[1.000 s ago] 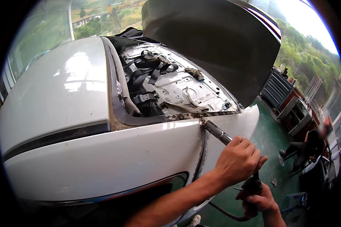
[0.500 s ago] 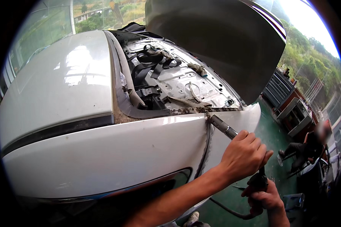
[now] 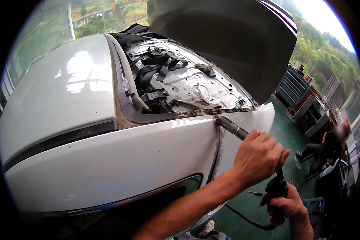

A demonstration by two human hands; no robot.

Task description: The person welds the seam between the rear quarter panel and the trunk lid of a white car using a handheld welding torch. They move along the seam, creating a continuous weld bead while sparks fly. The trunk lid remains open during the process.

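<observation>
Both of my hands are on what looks like a welding torch with a grey cylindrical metal nozzle [image 3: 233,127], a bent neck and a black handle [image 3: 277,187]. My left hand [image 3: 257,157] is closed around the neck behind the nozzle. Lower down, my right hand [image 3: 289,203] grips the black handle, its fingers partly hidden. The nozzle's end is at the top of the rusty seam [image 3: 218,138] in the white car's rear side panel [image 3: 164,144]; whether it touches the metal I cannot tell. A dark cable [image 3: 248,219] curves from the handle toward the car.
Black seat belts [image 3: 154,66] and a glove [image 3: 205,70] lie on the bare metal shelf inside the windowless rear opening. The trunk lid [image 3: 224,44] stands raised. A tool cabinet [image 3: 293,86] is at the right, with a seated person [image 3: 328,146] nearer on the green floor [image 3: 284,120].
My right hand and the handle have shifted slightly right. The view has moved a little; the nozzle stays at the seam, and both hands keep their grip.
</observation>
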